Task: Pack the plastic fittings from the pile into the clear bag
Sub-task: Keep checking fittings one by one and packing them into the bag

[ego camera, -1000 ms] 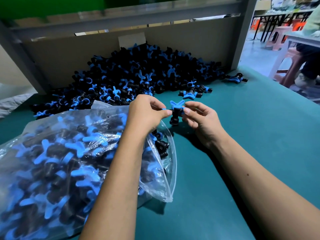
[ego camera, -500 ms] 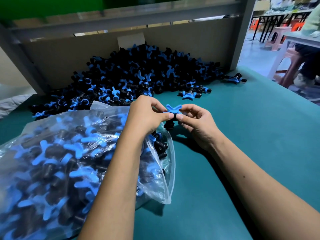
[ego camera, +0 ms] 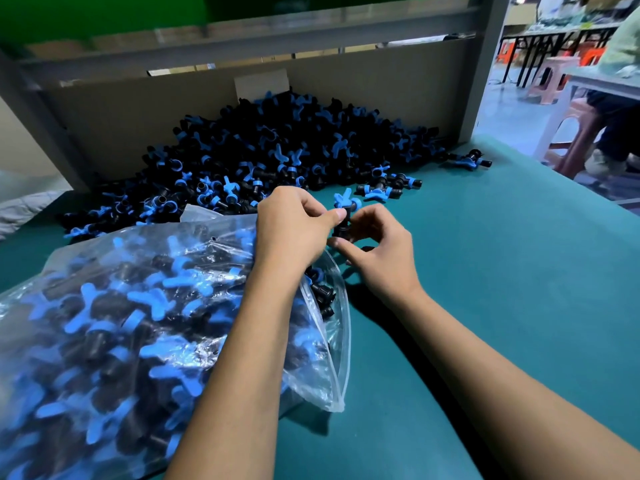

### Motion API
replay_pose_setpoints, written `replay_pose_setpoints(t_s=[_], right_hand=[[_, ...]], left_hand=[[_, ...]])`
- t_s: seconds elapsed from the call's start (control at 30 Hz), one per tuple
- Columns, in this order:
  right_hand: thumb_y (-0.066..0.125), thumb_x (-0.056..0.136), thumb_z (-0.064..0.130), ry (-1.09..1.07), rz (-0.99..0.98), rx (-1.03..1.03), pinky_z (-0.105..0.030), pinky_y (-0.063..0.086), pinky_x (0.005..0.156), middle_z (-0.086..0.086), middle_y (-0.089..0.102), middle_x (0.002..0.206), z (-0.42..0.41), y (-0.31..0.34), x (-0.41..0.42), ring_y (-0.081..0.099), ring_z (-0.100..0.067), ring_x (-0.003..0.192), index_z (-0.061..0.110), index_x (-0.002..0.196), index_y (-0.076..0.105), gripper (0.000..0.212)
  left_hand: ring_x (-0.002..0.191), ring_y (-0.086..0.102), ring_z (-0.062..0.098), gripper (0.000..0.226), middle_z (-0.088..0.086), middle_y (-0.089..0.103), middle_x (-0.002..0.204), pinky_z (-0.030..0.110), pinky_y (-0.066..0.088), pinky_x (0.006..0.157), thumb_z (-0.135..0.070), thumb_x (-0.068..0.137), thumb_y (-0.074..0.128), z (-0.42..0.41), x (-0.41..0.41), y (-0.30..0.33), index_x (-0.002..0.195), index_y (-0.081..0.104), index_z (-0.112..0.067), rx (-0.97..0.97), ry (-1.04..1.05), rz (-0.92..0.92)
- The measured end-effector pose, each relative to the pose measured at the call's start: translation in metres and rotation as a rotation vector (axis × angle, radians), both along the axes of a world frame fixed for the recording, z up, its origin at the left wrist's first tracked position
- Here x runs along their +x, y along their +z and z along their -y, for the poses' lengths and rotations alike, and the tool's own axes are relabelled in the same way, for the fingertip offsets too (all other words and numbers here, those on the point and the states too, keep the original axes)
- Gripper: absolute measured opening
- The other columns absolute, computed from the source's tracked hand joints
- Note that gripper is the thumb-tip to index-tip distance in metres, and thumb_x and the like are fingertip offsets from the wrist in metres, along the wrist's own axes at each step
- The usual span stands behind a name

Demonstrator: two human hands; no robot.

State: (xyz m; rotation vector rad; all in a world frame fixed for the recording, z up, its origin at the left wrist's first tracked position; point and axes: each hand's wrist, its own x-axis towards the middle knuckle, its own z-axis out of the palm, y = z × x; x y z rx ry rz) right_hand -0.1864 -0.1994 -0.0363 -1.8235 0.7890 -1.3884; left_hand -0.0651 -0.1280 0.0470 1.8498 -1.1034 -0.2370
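Observation:
A big pile of black plastic fittings with blue handles (ego camera: pixel 277 150) lies against the cardboard back wall. A clear bag (ego camera: pixel 121 323), stuffed with the same fittings, lies at the left with its open mouth facing right. Between my hands, just past the bag's mouth, one fitting (ego camera: pixel 344 211) stands with its blue handle up. My left hand (ego camera: pixel 294 230) pinches it with thumb and fingertips. My right hand (ego camera: pixel 377 244) curls round its black body from the right and below.
The teal table top (ego camera: pixel 502 289) stretches to the right and front. Loose fittings (ego camera: pixel 384 187) lie near the pile's edge, and one (ego camera: pixel 469 160) by the grey frame post (ego camera: pixel 485 64). Stools and a seated person are beyond the right edge.
The fitting has been turned between both hands, its blue handle tilting. My right hand has shifted lower round the body. The bag has stayed put.

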Motion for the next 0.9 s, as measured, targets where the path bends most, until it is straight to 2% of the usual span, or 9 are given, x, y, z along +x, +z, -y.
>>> replay_pose_setpoints(t_s=[0.07,0.13,0.2,0.3,0.4,0.47,0.6,0.77,0.9], right_hand=[[0.087,0.076,0.017,-0.017,0.022,0.011,-0.025,0.056,0.075,0.004,0.072,0.084,0.002,0.001,-0.001,0.070,-0.012,0.080,0.012,0.091,0.064,0.028],[0.081,0.083,0.011,0.043,0.108,0.144,-0.028,0.057,0.071,-0.005,0.074,0.087,0.003,0.001,0.000,0.072,-0.018,0.081,0.008,0.094,0.067,0.018],[0.072,0.090,0.005,0.182,0.329,0.430,-0.028,0.058,0.065,-0.013,0.074,0.088,0.001,0.003,0.001,0.072,-0.023,0.078,0.001,0.098,0.068,0.009],[0.061,0.097,0.007,0.344,0.698,0.899,-0.019,0.056,0.060,-0.014,0.072,0.084,0.001,0.012,-0.004,0.072,-0.018,0.069,-0.003,0.101,0.066,0.012],[0.056,0.100,0.010,0.395,0.923,1.091,-0.018,0.057,0.056,-0.022,0.069,0.084,0.005,0.015,-0.011,0.066,-0.017,0.062,-0.007,0.104,0.060,0.018],[0.057,0.100,0.010,0.395,0.917,1.095,-0.018,0.058,0.057,-0.023,0.069,0.086,0.006,0.016,-0.012,0.065,-0.017,0.064,-0.006,0.104,0.059,0.017],[0.069,0.086,0.009,0.418,0.762,1.002,-0.018,0.058,0.061,-0.014,0.070,0.083,0.008,0.013,-0.013,0.069,-0.017,0.068,0.001,0.085,0.076,0.011],[0.078,0.077,0.004,0.569,0.395,0.637,-0.024,0.058,0.077,-0.007,0.077,0.098,0.005,0.006,-0.010,0.072,-0.016,0.083,0.014,0.096,0.080,0.022],[0.082,0.074,0.001,0.616,0.174,0.401,-0.035,0.056,0.088,-0.009,0.075,0.102,-0.009,0.013,0.002,0.070,-0.022,0.092,0.013,0.103,0.079,0.031]], left_hand=[[0.065,0.064,0.006,0.031,-0.010,0.070,0.068,0.026,0.049,0.062,-0.045,0.079,0.087,-0.002,-0.001,0.001,0.064,0.073,-0.022,0.016,-0.025,-0.002],[0.068,0.066,0.008,0.032,-0.008,0.072,0.070,0.027,0.050,0.063,-0.047,0.081,0.085,-0.004,0.000,0.005,0.067,0.073,-0.021,0.025,-0.069,-0.002],[0.074,0.069,0.012,0.032,-0.005,0.074,0.074,0.031,0.054,0.069,-0.049,0.082,0.083,-0.007,0.002,0.012,0.073,0.075,-0.020,0.046,-0.140,-0.008],[0.076,0.067,0.009,0.026,-0.003,0.074,0.082,0.027,0.049,0.071,-0.042,0.074,0.091,-0.018,0.011,0.028,0.080,0.075,-0.022,0.077,-0.246,-0.004],[0.082,0.068,0.003,0.031,-0.005,0.073,0.089,0.024,0.049,0.070,-0.020,0.067,0.097,-0.028,0.023,0.039,0.086,0.073,-0.025,0.105,-0.252,0.031],[0.072,0.064,0.005,0.028,-0.002,0.071,0.086,0.022,0.047,0.065,-0.008,0.072,0.090,-0.030,0.028,0.040,0.087,0.072,-0.024,0.082,-0.196,0.039],[0.056,0.055,0.009,0.023,-0.002,0.067,0.072,0.018,0.042,0.054,0.000,0.081,0.067,-0.027,0.032,0.039,0.084,0.071,-0.023,-0.005,-0.083,0.008],[0.055,0.049,0.010,0.021,-0.006,0.058,0.062,0.023,0.042,0.058,-0.002,0.078,0.067,-0.024,0.034,0.038,0.078,0.071,-0.022,-0.180,-0.085,-0.092],[0.062,0.055,0.009,0.018,-0.006,0.064,0.067,0.024,0.044,0.061,-0.002,0.078,0.067,-0.021,0.029,0.040,0.079,0.071,-0.019,-0.295,-0.060,-0.065]])
